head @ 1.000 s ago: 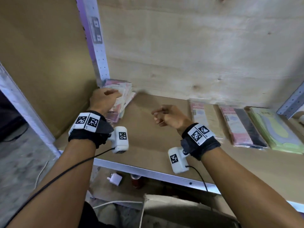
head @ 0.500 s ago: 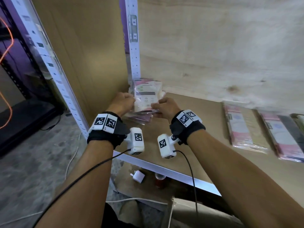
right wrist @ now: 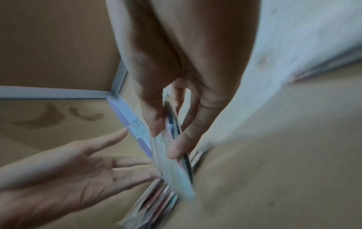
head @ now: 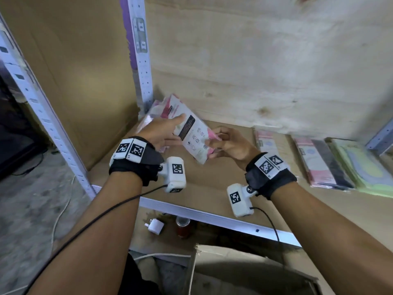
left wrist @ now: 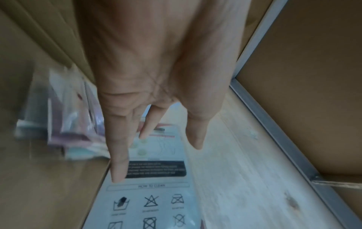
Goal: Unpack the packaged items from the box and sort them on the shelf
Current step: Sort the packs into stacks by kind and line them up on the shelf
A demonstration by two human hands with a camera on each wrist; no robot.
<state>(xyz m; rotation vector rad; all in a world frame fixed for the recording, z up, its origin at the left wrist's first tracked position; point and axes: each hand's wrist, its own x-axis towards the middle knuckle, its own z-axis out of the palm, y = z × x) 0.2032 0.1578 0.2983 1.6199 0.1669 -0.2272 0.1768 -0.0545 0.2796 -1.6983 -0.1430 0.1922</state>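
On the shelf [head: 212,188], a cardboard-lined board in a metal frame, flat packets are laid out: a stack [head: 153,111] in the back left corner against the upright post [head: 142,60], and three more packets [head: 319,162] side by side at the right, well apart from the stack. Below the shelf's front edge the open box [head: 244,271] is seen, with a white plug [head: 156,226] and a small jar [head: 182,225] on the board under the shelf. Above the shelf, just in front of the stack, one packet [head: 194,137] is held tilted, its printed washing symbols facing up. It is pinched at its right edge by the right hand [head: 229,143], thumb on one face and fingers [right wrist: 176,148] on the other. The left hand [head: 161,133] is kept released, fingers [left wrist: 117,155] straight, at the packet's left side; actual touch cannot be told.
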